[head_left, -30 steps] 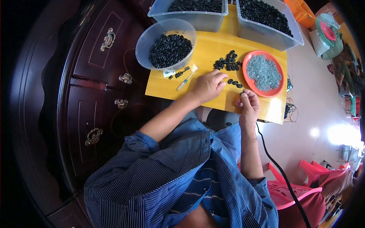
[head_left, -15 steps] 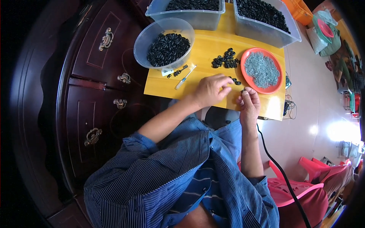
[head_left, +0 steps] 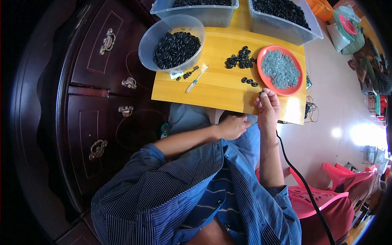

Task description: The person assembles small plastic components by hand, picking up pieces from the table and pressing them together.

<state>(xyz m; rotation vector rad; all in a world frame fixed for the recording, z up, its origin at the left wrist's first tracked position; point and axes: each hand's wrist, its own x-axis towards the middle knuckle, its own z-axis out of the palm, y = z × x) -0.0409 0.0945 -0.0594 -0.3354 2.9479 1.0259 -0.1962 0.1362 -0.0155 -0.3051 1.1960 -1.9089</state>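
My right hand [head_left: 268,107] is at the front of the yellow table [head_left: 220,92], close to the orange-red plate [head_left: 260,69]. Its thumb and fingers pinch a small black part [head_left: 261,92], mostly covered by the fingertips. Lower down, my left hand [head_left: 234,127] is over my lap, below the table's front edge, fingers loosely stretched and apart with nothing visible in them. A short row of small black oval parts [head_left: 250,81] lies just beyond my right hand. Behind it is a loose cluster of similar black parts [head_left: 241,60]. Small clear pieces [head_left: 281,69] fill the plate.
A round clear tub [head_left: 143,53] of black parts stands at the left. Two larger clear bins [head_left: 196,17] [head_left: 281,34] with black parts line the back. A small screwdriver [head_left: 197,79] lies near a few black parts. Dark drawers [head_left: 98,90] stand left; pink chairs [head_left: 314,200] right.
My left hand has drawn back from the table, down over my lap. My right hand keeps its pinch in nearly the same place. The row of black parts is now uncovered.
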